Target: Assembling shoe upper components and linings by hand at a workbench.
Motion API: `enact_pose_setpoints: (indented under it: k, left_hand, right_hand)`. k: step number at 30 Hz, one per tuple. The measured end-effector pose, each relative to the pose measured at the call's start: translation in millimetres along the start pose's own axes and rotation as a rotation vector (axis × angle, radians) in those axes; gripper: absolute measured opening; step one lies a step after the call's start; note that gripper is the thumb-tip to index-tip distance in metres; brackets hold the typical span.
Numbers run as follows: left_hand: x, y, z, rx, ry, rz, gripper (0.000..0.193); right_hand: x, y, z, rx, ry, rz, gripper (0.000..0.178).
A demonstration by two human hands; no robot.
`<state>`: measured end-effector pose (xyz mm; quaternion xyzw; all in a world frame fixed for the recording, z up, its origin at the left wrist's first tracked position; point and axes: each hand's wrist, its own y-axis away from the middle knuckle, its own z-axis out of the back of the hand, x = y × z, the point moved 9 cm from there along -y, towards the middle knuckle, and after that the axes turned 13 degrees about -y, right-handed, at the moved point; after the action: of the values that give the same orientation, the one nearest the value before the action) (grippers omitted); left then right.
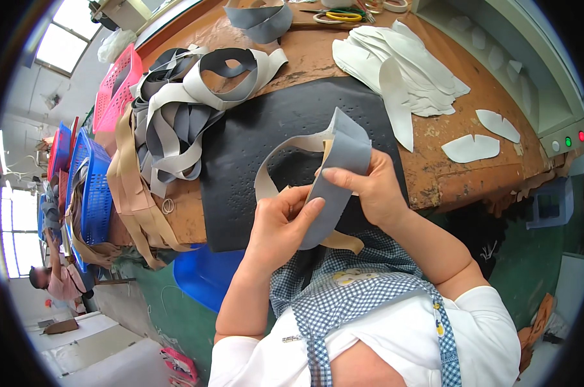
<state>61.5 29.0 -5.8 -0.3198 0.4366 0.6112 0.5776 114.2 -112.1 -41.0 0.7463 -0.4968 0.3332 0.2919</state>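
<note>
Both hands grasp a grey curved strip (336, 177): the left hand (280, 222) pinches its lower end, the right hand (368, 187) its middle. Its long axis runs upright, tilting away toward the black mat (253, 148) on the bench (459, 174).

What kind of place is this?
Probably a shoe or leather-goods workshop: a worn workbench holds stacks of white cut pieces, a pile of grey straps, and baskets of material.

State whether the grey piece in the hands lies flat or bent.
Bent: the grey piece curves over between the left hand and right hand.
</note>
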Motion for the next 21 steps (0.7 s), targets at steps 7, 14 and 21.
enact_pose_setpoints:
  k: [7,14,21]
  left_hand:
    - [1,2,0,0.009,-0.045,0.051,0.021]
    - [0,6,-1,0.01,-0.077,0.023,0.02]
    - [0,7,-2,0.012,-0.109,0.042,0.02]
  right_hand:
    - [-10,-7,-4,0.011,-0.321,-0.094,0.032]
    - [-7,-10,3,-0.014,-0.279,-0.101,0.035]
    - [-9,-10,7,-0.043,-0.314,-0.076,0.032]
